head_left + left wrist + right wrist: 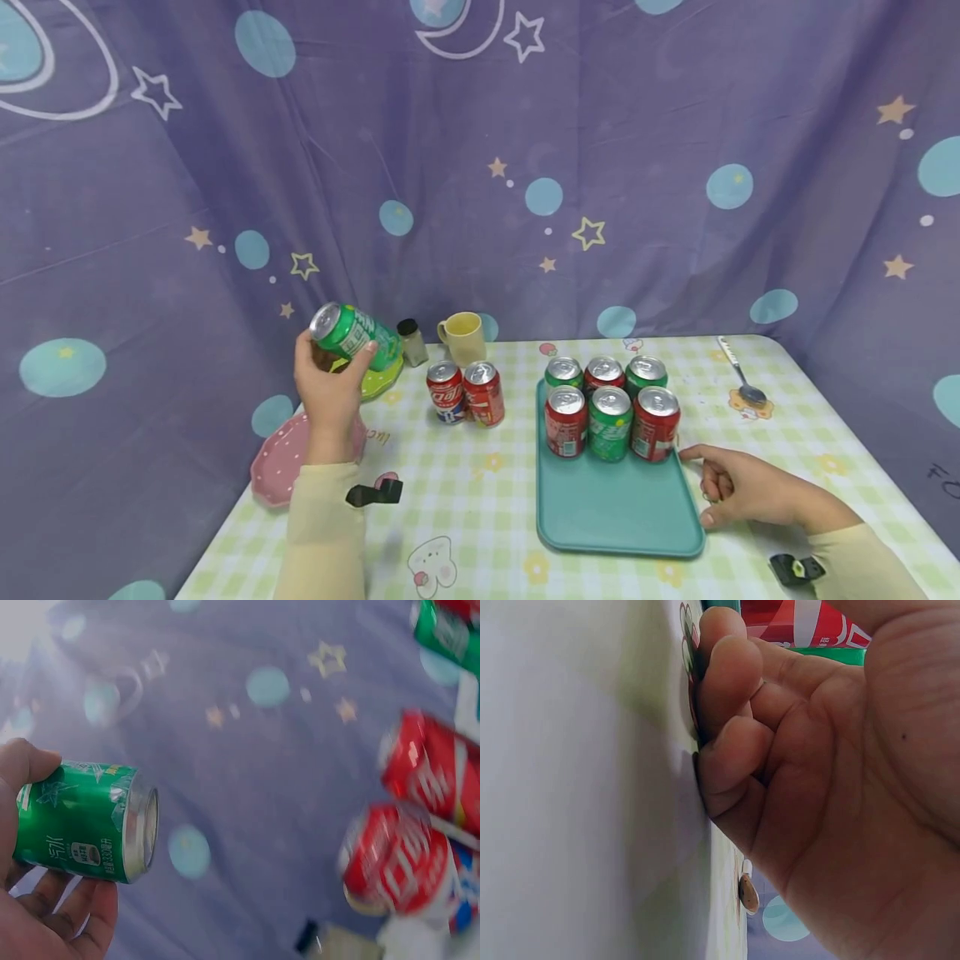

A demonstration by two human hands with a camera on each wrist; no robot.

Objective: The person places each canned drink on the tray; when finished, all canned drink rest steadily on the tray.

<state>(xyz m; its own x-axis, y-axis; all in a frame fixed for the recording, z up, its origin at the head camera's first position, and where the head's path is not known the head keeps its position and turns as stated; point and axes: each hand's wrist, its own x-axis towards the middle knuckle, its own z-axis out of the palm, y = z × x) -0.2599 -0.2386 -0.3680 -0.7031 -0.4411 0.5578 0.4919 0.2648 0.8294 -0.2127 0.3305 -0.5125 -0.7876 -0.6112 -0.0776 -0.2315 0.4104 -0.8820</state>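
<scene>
My left hand grips a green soda can, held tilted in the air above the lime dotted plate. In the left wrist view the thumb and fingers wrap the green can. My right hand rests on the table at the right edge of the teal tray; its index finger and thumb reach the rim, the other fingers are loosely curled. Several red and green soda cans stand in two rows on the tray's far half. Two red cola cans stand upright left of the tray.
A yellow mug and a black-lidded jar stand at the back. A pink dotted plate lies at the left edge, partly behind the left arm. At the back right lies a spoon. A purple curtain hangs behind the table.
</scene>
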